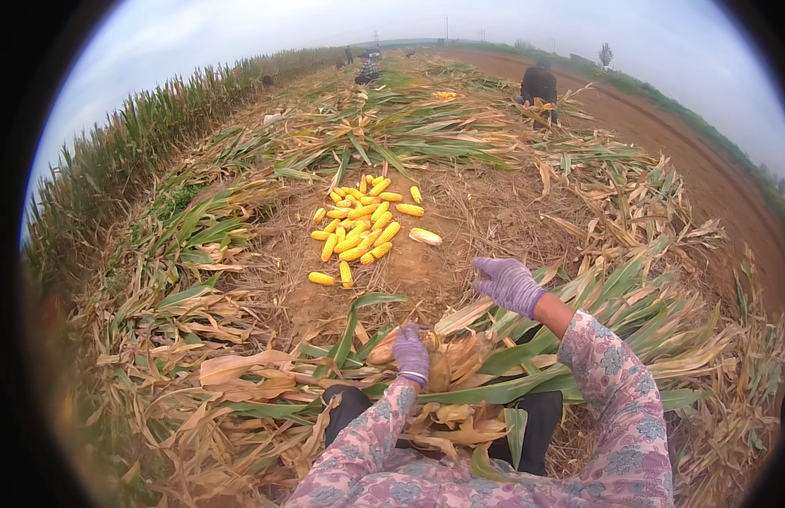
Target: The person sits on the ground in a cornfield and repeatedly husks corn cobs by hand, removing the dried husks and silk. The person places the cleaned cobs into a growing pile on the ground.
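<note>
My left hand, in a purple knit glove, grips a corn ear in dry husk above my knees; its fingertips are partly hidden. Raised to the right, my right hand wears a matching glove, its fingers apart and holding nothing that I can see. Cut corn stalks with green and dry leaves lie across my lap. Beyond my hands, husked yellow corn ears form a loose heap on the soil. One ear with pale husk left on it lies just right of the heap.
Cut stalks lie in a row behind the heap, and more leaves spread at the right. A person sits at the back right; another person crouches farther off. Standing corn lines the left, a bare dirt strip the right.
</note>
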Motion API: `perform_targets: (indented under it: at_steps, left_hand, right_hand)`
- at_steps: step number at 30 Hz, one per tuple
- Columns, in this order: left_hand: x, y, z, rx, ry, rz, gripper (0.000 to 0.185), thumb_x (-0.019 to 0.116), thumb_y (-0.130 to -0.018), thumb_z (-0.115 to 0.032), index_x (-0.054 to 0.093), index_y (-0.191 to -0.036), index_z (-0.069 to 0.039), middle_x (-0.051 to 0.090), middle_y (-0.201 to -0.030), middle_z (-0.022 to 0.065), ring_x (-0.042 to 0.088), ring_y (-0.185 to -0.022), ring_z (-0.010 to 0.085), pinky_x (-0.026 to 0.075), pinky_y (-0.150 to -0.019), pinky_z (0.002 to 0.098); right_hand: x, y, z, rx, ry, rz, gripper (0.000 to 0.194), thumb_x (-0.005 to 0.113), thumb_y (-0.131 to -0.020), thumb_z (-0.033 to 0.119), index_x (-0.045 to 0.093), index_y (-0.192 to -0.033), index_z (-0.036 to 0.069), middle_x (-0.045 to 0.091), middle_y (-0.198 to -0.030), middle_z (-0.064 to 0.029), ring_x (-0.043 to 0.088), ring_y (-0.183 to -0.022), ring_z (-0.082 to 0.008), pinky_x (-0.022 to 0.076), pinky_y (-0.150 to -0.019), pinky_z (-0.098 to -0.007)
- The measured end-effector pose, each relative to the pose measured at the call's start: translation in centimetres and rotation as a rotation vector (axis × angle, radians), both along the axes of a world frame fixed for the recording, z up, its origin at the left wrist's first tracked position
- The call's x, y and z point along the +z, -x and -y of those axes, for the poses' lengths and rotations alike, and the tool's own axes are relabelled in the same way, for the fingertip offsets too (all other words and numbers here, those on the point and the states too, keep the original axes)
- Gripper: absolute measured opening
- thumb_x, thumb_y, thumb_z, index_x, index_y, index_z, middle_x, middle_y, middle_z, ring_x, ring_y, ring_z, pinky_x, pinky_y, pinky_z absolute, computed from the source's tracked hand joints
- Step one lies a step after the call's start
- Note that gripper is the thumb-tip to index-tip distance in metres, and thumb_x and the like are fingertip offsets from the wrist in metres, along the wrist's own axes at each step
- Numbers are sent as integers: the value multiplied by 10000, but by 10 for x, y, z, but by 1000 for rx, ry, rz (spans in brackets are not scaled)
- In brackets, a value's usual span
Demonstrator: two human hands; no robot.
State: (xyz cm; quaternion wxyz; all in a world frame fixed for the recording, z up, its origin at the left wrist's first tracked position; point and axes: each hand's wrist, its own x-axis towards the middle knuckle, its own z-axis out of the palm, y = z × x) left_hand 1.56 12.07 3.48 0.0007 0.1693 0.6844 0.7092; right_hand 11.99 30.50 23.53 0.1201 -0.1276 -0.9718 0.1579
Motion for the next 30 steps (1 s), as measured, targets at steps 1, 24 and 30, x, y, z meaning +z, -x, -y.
perform_targets:
  at_steps: [1,24,30]
  left_hand:
    - [-2,1,-1,13,36,-35,311,469,-1006,-250,638,-872,-26,604,-721,121,549,-662,247,444,-676,376]
    - [2,-22,-1,-69,362,59,416,568,-947,-356,651,-897,49,616,-727,251,569,-681,385,443,-681,439]
    - [-14,-10,6,-172,318,119,403,581,-941,-349,666,-953,45,646,-772,251,601,-708,373,468,-693,414]
  right_hand:
    - [-22,-1,13,31,94,2,475,645,-847,321,581,-1232,50,676,-984,-201,648,-936,-369,506,-825,-442]
    - [-121,-11,81,46,359,36,574,604,-873,238,427,-1375,22,638,-987,-298,619,-937,-447,493,-816,-474]
    - [-126,-7,83,27,421,44,528,603,-857,166,476,-1350,26,617,-1114,-288,600,-1057,-420,488,-894,-435]
